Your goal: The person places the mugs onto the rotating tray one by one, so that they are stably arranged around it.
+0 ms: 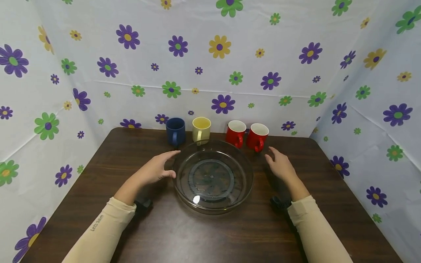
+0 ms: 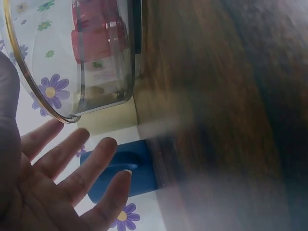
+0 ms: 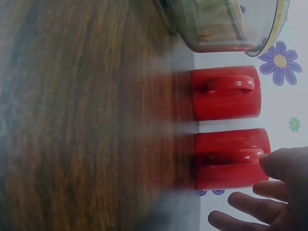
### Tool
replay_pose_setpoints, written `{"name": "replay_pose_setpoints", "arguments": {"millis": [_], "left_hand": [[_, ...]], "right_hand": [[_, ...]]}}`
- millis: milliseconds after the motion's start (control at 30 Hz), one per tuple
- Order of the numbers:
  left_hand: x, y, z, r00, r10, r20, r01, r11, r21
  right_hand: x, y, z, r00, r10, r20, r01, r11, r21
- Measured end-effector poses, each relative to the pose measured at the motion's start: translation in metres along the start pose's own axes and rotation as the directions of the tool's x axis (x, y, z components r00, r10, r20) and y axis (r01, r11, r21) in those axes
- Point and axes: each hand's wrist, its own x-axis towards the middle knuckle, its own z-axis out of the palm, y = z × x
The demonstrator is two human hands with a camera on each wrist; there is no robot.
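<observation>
On either side of the bowl (image 1: 212, 177), my left hand (image 1: 154, 171) and right hand (image 1: 283, 166) are apart, gripping nothing; a forward nudge could knock it into the mugs (image 1: 232, 136).

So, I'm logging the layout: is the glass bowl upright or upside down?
Upright: the glass bowl has its wide rim uppermost, its base toward the table.

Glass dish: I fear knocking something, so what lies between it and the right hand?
In the head view, only bare tabletop shows between the right hand and the glass dish; the red mugs stand just behind that stretch.
</observation>
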Motion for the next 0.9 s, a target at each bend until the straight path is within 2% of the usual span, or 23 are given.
{"name": "replay_pose_setpoints", "arguments": {"millis": [300, 433, 667, 800, 900], "left_hand": [[-0.001, -0.001, 0.000, 0.999, 0.019, 0.028, -0.020, 0.999, 0.029], [-0.002, -0.002, 0.000, 0.999, 0.006, 0.035, -0.007, 1.000, 0.028], [-0.004, -0.003, 0.002, 0.999, -0.001, 0.038, 0.000, 1.000, 0.023], [-0.004, -0.004, 0.003, 0.999, 0.010, 0.036, -0.011, 1.000, 0.029], [-0.005, -0.002, 0.003, 0.999, 0.009, 0.036, -0.010, 0.999, 0.031]], "right_hand": [[0.005, 0.001, 0.005, 1.000, -0.001, 0.005, 0.001, 1.000, 0.025], [0.008, 0.001, 0.009, 1.000, -0.020, 0.000, 0.020, 0.999, 0.042], [0.015, -0.004, 0.011, 1.000, -0.013, 0.021, 0.010, 0.991, 0.137], [0.015, -0.009, 0.009, 0.998, 0.016, 0.066, -0.031, 0.969, 0.246], [0.015, -0.012, 0.007, 0.994, 0.032, 0.107, -0.069, 0.930, 0.362]]}}
